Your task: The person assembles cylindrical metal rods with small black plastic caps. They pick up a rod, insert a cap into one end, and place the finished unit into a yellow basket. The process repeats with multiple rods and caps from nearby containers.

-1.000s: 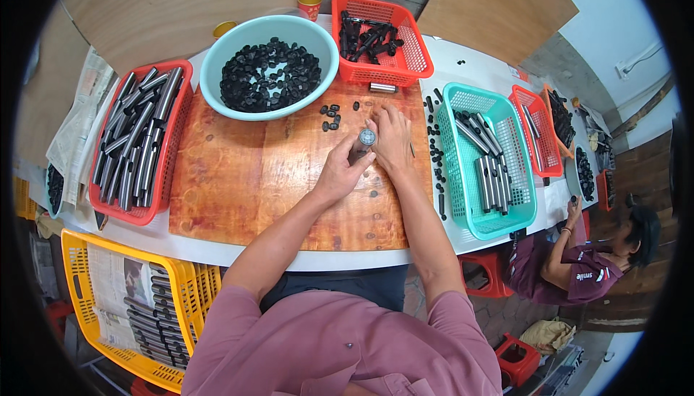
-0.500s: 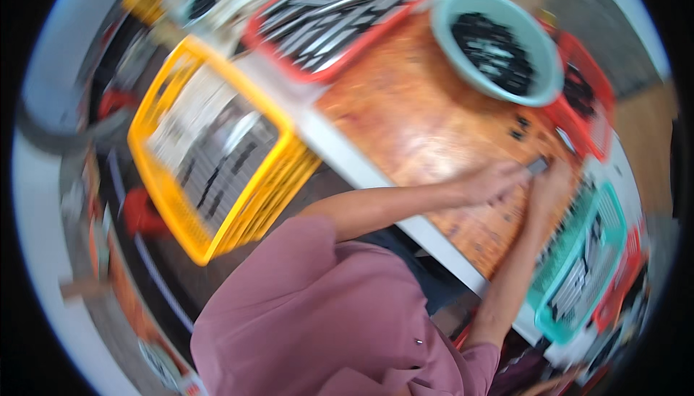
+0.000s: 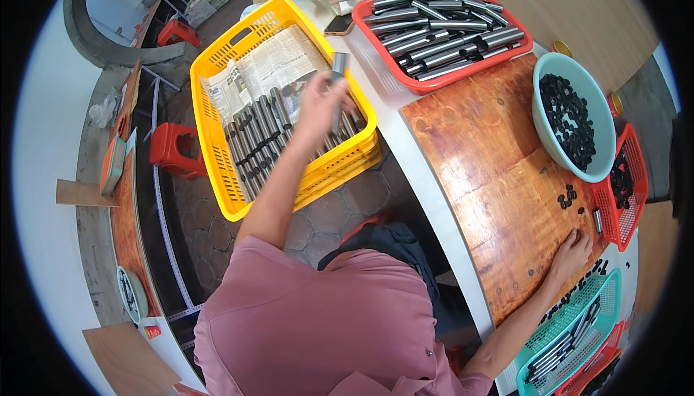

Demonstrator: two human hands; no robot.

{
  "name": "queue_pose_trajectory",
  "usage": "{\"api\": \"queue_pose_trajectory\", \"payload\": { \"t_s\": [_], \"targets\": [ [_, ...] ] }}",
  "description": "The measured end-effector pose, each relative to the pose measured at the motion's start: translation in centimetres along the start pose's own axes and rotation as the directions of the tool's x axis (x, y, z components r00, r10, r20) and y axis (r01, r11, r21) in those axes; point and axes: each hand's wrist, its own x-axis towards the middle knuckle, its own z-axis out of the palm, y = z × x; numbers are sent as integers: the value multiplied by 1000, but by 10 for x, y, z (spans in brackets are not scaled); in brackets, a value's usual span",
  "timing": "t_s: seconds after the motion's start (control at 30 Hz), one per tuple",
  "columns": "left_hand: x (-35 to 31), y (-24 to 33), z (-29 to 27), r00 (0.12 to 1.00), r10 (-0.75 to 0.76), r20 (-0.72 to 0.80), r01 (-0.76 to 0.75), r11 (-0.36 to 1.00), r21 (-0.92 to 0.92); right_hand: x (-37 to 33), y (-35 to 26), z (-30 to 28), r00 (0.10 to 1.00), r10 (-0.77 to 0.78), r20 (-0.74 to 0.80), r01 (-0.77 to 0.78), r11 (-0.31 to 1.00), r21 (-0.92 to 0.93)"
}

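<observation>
Silver-grey metal tube (image 3: 339, 65) is grasped in the person's left hand (image 3: 323, 103), which is slightly blurred; the tube stands roughly lengthwise above the right part of a yellow plastic basket (image 3: 204, 136). Whether its lower end touches the basket's contents cannot be told. Inside that basket, a printed newspaper sheet (image 3: 271, 60) lies beside silver metal tubes with black fittings (image 3: 254, 143), set side by side.

The right hand (image 3: 572, 251) rests with bent fingers on a reddish-brown wooden board (image 3: 470, 157); whether it grips anything cannot be told. Near it are small loose black pieces (image 3: 567, 197) and a short silver cylinder (image 3: 598, 221). The board lies on a white surface (image 3: 389, 96), between a red plastic basket (image 3: 470, 76) filled with more metal tubes and a turquoise plastic basket (image 3: 611, 291). A round pale-blue bowl (image 3: 540, 125) holds many black pieces.
</observation>
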Motion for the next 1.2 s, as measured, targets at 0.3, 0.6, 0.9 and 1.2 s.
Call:
{"api": "queue_pose_trajectory", "payload": {
  "t_s": [0.3, 0.6, 0.9, 1.2],
  "targets": [
    [112, -103, -164, 913, 226, -340, 113, 661, 742, 1, -7, -6, 1000, 10, 27, -12, 998, 67],
    [132, -131, -158, 982, 70, -174, 160, 170, 972, -1, -9, -10, 999, 22, 27, -23, 998, 55],
    [113, -141, -178, 977, 116, -179, 165, 120, 979, -1, -9, -9, 1000, 21, 20, -22, 998, 54],
    [96, -163, -183, 981, 151, -122, 84, 237, 968, -2, -2, -6, 997, 36, 66, -40, 998, 53]
  ]
}}
